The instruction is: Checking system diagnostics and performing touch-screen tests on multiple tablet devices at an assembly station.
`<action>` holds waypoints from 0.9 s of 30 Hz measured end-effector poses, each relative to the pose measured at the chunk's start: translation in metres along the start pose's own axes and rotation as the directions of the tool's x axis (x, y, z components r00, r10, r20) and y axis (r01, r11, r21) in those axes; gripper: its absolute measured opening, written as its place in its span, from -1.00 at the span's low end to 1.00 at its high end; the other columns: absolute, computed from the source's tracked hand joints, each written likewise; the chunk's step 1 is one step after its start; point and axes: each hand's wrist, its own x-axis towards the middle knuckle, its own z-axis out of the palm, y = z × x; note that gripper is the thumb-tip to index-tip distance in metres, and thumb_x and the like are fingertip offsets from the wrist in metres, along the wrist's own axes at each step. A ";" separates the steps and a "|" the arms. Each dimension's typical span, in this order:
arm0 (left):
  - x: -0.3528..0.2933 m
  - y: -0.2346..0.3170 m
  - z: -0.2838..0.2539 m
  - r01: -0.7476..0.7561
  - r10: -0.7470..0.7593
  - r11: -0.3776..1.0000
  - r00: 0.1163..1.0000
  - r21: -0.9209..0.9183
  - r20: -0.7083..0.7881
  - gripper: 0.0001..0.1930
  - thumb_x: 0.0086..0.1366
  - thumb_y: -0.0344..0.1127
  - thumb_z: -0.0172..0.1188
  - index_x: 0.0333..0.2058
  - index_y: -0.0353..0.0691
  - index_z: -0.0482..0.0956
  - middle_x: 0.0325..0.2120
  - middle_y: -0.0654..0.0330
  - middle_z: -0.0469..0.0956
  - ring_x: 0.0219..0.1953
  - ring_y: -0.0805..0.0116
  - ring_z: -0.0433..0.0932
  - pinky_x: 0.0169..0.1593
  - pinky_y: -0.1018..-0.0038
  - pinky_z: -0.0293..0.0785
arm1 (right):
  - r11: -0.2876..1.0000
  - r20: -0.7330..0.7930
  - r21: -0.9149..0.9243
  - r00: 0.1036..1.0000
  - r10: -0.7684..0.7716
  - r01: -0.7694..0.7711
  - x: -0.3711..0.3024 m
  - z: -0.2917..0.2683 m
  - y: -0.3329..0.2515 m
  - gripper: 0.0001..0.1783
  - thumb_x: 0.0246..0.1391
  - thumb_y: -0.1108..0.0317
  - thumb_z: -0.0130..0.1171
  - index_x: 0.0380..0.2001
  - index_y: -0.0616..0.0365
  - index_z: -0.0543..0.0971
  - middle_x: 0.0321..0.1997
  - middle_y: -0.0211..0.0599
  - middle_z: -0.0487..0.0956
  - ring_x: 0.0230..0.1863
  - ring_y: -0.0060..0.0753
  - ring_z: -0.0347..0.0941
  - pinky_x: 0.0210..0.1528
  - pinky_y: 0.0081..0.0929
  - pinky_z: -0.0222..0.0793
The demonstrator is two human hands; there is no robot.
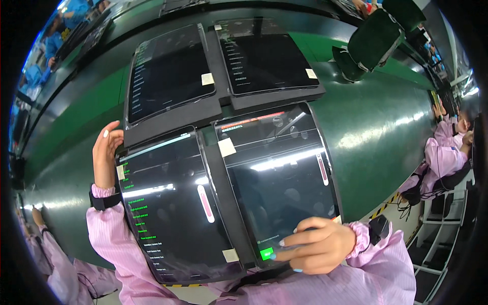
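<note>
Two tablets lie side by side nearest me. The left tablet (173, 213) shows green and white text lines and a pink-white slider. My left hand (107, 152) is at its upper left corner, fingers up and loosely bent beside the black stand (162, 133), gripping nothing visible. The right tablet (284, 178) has a mostly dark screen with a red strip along the top, a slider and a small green button (266, 253). Over its lower right part is my right hand (320, 246), fingers stretched toward the green button. Whether a fingertip touches the glass, I cannot tell.
Behind, a far left tablet (170, 71) and a far right tablet (267, 58) rest on black stands, with pale stickers. A dark green cylindrical object (373, 40) stands at the back right of the green table (381, 132). People in pink sit at both sides; others in blue are far left.
</note>
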 end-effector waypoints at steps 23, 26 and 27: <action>-0.006 -0.002 0.006 -0.016 0.015 1.000 0.998 0.003 0.068 -0.56 0.03 -0.47 0.10 -0.07 -0.38 0.28 -0.30 0.22 0.41 -0.24 0.52 0.37 -0.10 0.62 0.25 | 0.920 -0.213 -0.062 0.906 0.367 -0.387 -0.024 -0.013 0.002 -0.93 -0.30 0.45 0.05 -0.59 0.11 0.41 -0.31 -0.35 0.57 -0.19 -0.25 0.32 -0.19 -0.32 0.18; -0.007 -0.005 0.004 -0.020 0.018 0.999 0.998 0.039 0.058 -0.59 0.04 -0.48 0.09 -0.08 -0.39 0.29 -0.29 0.22 0.41 -0.25 0.52 0.37 -0.11 0.62 0.26 | 0.923 -0.205 -0.060 0.910 0.360 -0.379 -0.027 -0.012 0.004 -0.91 -0.30 0.45 0.04 -0.58 0.11 0.41 -0.28 -0.35 0.56 -0.16 -0.24 0.31 -0.17 -0.30 0.18; -0.008 -0.007 0.003 -0.021 0.019 0.999 0.998 0.038 0.058 -0.59 0.04 -0.48 0.09 -0.08 -0.39 0.29 -0.29 0.22 0.41 -0.25 0.52 0.37 -0.11 0.62 0.26 | 0.922 -0.208 -0.061 0.908 0.363 -0.383 -0.027 -0.011 0.004 -0.91 -0.29 0.45 0.04 -0.57 0.11 0.41 -0.26 -0.35 0.56 -0.16 -0.24 0.30 -0.17 -0.29 0.18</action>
